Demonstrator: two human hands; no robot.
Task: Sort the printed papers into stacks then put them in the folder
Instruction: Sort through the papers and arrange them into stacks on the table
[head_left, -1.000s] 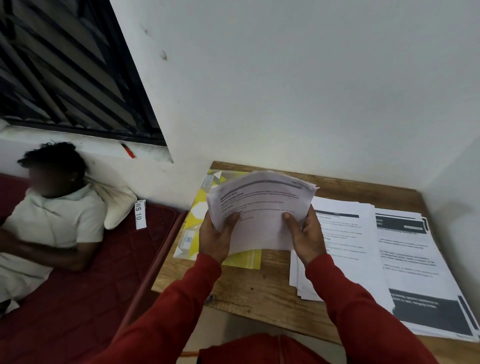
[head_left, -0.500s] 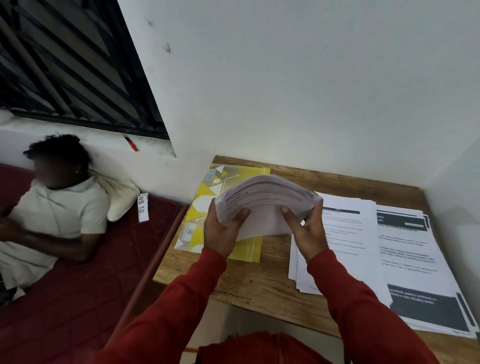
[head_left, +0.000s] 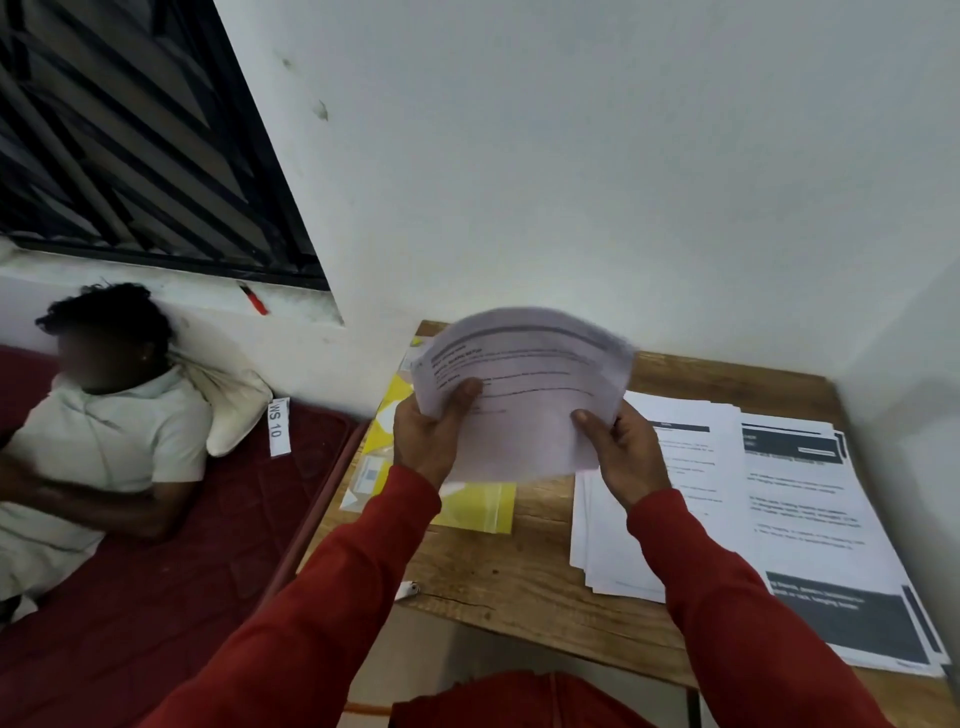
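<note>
I hold a bundle of printed papers in the air above the wooden table, bowed upward. My left hand grips its left lower edge with the thumb on top. My right hand grips its right lower edge. Under the bundle, at the table's left, lies a yellow folder, partly hidden. A stack of white printed sheets lies to the right of my right hand. Further right is a second stack with dark header bands.
A white wall rises behind the table and closes it in on the right. Left of the table a person in a white shirt lies on a red mattress with a pillow, below a barred window.
The bundle has risen and spread out again after being bowed and lowered half a second ago. Both hands keep their grip. The view has tilted slightly.
</note>
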